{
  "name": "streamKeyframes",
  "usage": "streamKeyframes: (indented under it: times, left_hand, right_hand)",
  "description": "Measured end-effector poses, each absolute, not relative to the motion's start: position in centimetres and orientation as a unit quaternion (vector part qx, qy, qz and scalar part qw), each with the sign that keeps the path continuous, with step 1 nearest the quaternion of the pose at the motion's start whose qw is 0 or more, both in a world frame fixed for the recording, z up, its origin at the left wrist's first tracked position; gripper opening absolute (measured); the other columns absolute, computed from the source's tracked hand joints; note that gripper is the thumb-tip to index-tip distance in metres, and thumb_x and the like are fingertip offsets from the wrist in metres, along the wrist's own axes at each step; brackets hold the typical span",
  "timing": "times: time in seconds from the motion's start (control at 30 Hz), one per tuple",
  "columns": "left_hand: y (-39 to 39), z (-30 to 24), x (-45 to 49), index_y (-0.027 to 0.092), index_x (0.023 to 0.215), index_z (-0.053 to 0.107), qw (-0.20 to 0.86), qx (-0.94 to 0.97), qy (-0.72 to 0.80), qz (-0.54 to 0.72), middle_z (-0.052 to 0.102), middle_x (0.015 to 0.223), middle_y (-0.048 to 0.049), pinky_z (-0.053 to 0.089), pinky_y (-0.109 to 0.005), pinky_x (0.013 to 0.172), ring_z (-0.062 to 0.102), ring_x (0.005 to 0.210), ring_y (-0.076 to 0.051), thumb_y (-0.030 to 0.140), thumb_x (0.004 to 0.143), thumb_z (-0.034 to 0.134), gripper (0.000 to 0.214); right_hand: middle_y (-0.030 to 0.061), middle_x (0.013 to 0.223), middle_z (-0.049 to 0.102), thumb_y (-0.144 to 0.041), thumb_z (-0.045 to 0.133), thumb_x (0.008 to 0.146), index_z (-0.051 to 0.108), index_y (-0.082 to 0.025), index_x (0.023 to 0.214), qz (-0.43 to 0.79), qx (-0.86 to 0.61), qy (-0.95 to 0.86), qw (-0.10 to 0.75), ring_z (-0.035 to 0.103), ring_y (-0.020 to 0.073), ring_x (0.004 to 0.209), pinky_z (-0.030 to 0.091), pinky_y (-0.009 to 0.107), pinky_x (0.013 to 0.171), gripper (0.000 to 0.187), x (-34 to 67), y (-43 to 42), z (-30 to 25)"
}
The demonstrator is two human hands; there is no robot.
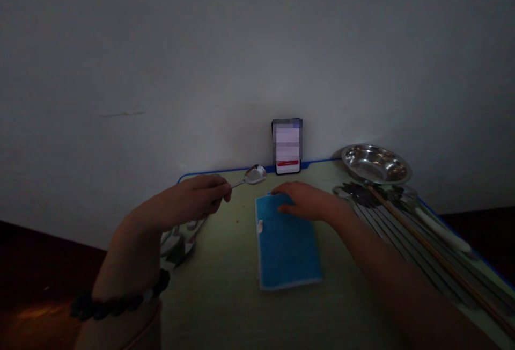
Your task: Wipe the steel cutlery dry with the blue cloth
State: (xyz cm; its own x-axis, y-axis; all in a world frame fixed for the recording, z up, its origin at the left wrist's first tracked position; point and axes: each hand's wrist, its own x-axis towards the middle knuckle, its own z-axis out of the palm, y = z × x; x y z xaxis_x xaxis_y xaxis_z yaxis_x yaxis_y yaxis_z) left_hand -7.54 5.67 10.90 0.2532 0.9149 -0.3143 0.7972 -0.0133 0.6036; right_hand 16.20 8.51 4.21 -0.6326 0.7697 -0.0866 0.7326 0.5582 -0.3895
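My left hand is closed on the handle of a metal spoon, holding it above the table with the bowl pointing right toward the phone. My right hand rests with fingers flat on the far end of a folded blue cloth that lies on the pale green table. A dark bead bracelet sits on my left wrist.
A phone leans upright against the wall at the table's back edge. A steel bowl stands at the back right. Several long utensils and wooden chopsticks lie along the right side. More spoons lie under my left arm.
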Motion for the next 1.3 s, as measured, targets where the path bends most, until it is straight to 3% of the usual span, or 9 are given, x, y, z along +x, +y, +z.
streamKeyframes:
  times: [0.17, 0.47, 0.7, 0.9, 1.07, 1.3]
  left_hand:
    - [5.6, 11.1, -7.5, 0.019, 0.085, 0.06, 0.373, 0.69, 0.615, 0.083, 0.053, 0.067, -0.0018, 0.037, -0.021, 0.049, 0.048, 0.058, -0.013, 0.047, 0.078, 0.043, 0.034]
    - [5.5, 11.1, -7.3, 0.018, 0.087, 0.06, 0.38, 0.684, 0.616, 0.09, 0.054, 0.071, -0.0022, 0.036, -0.022, 0.049, 0.047, 0.058, -0.012, 0.047, 0.078, 0.043, 0.035]
    - [5.5, 11.3, -7.2, 0.017, 0.087, 0.059, 0.393, 0.675, 0.618, 0.09, 0.052, 0.07, -0.001, 0.037, -0.023, 0.05, 0.047, 0.056, -0.012, 0.047, 0.079, 0.043, 0.035]
    - [5.6, 11.2, -7.4, 0.017, 0.085, 0.059, 0.382, 0.686, 0.612, 0.093, 0.051, 0.068, -0.0013, 0.037, -0.023, 0.049, 0.046, 0.056, -0.012, 0.049, 0.078, 0.043, 0.036]
    - [5.6, 11.2, -7.4, 0.018, 0.086, 0.061, 0.37, 0.695, 0.611, 0.087, 0.054, 0.068, -0.0026, 0.037, -0.023, 0.048, 0.048, 0.057, -0.013, 0.047, 0.077, 0.043, 0.035]
    - [5.8, 10.8, -7.9, 0.019, 0.088, 0.062, 0.362, 0.708, 0.6, 0.085, 0.055, 0.067, -0.0024, 0.037, -0.022, 0.048, 0.049, 0.057, -0.013, 0.047, 0.079, 0.042, 0.036]
  right_hand:
    - [0.0115, 0.11, 0.058, -0.032, 0.053, 0.078, 0.057, -0.021, 0.11, 0.146, -0.484, -0.861, 0.06, 0.051, 0.0263, 0.105, 0.033, 0.043, 0.09, 0.034, 15.6, 8.7, 3.0]
    - [0.008, 0.094, 0.062, -0.023, 0.055, 0.074, 0.059, -0.016, 0.088, 0.166, -0.475, -0.863, 0.046, 0.055, 0.0208, 0.09, 0.037, 0.032, 0.079, 0.016, 15.9, 9.1, 2.7]
    - [0.0076, 0.095, 0.063, -0.018, 0.045, 0.075, 0.057, -0.014, 0.095, 0.255, -0.427, -0.864, 0.081, 0.057, 0.0164, 0.083, 0.041, 0.025, 0.07, 0.024, 17.9, 9.6, 4.7]
    - [0.0112, 0.092, 0.065, -0.031, 0.037, 0.083, 0.061, -0.014, 0.087, 0.22, -0.472, -0.853, -0.021, 0.06, 0.0209, 0.081, 0.042, 0.029, 0.068, 0.03, 19.7, 10.2, 4.9]
    - [0.0151, 0.099, 0.065, -0.025, 0.043, 0.077, 0.062, -0.013, 0.092, 0.192, -0.506, -0.836, -0.088, 0.061, 0.0257, 0.088, 0.043, 0.033, 0.071, 0.027, 19.2, 10.0, 3.9]
    - [0.0127, 0.103, 0.063, -0.026, 0.05, 0.073, 0.058, -0.014, 0.102, 0.216, -0.518, -0.826, -0.05, 0.06, 0.0235, 0.09, 0.045, 0.032, 0.074, 0.032, 19.0, 9.8, 4.4]
